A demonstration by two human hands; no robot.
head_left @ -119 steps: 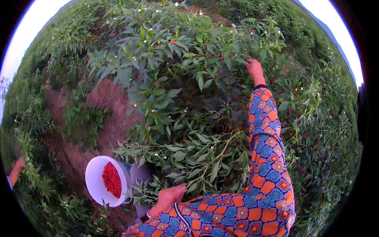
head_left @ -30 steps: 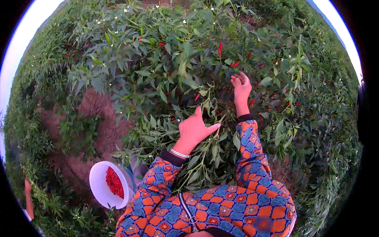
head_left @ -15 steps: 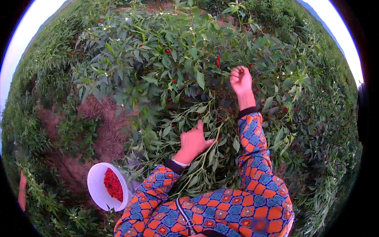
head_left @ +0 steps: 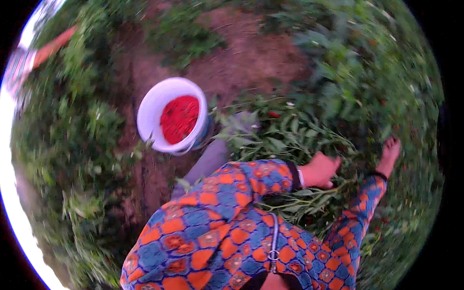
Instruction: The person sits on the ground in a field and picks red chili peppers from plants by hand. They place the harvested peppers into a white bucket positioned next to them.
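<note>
My left hand [head_left: 320, 170] is at the bent, leafy pepper branches [head_left: 309, 193], thumb and index finger apart, nothing visible in its grasp. Farther right, my right hand [head_left: 390, 151] is among the plants, blurred, its fingers curled in; what they hold is too smeared to make out. On the left of my grey-trousered leg [head_left: 205, 164] stands a white bucket [head_left: 149, 111] containing a mass of red chillies [head_left: 179, 118]. A few red peppers [head_left: 274, 114] show among the leaves near my left hand.
Another person's arm [head_left: 53, 47], in a striped sleeve, reaches into plants at the upper left. Reddish bare soil [head_left: 241, 43] lies behind the bucket, with a dark narrow line along it on the left. Dense pepper plants [head_left: 338, 63] fill the right side.
The view has swung left and blurred, bringing the bucket toward the middle and both my hands rightward in the picture. My right hand closed around a small red pepper half a second ago.
</note>
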